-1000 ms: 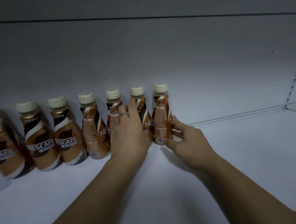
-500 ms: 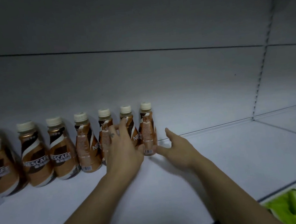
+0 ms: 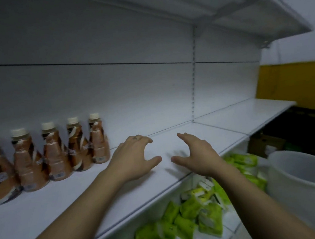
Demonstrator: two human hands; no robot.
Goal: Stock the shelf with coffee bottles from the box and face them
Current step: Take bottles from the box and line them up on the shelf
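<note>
Several brown Nescafe coffee bottles (image 3: 77, 145) with cream caps stand in a row along the back left of the white shelf (image 3: 222, 130). The rightmost bottle (image 3: 98, 140) shows its side, not its front label. My left hand (image 3: 135, 158) hovers over the shelf just right of that bottle, fingers loosely spread, holding nothing. Beside it, a little further right, my right hand (image 3: 197, 154) is spread the same way and holds nothing. The box of bottles is out of view.
The shelf runs bare to the right of the bottles. Below its front edge lie several green packets (image 3: 201, 210) on a lower shelf. A white bucket (image 3: 303, 180) stands at the lower right. Another white shelf (image 3: 257, 5) overhangs above.
Both hands have let go of the rightmost bottles and drawn back to the right, away from the row. The camera has swung right and down, bringing the green packets and bucket into view.
</note>
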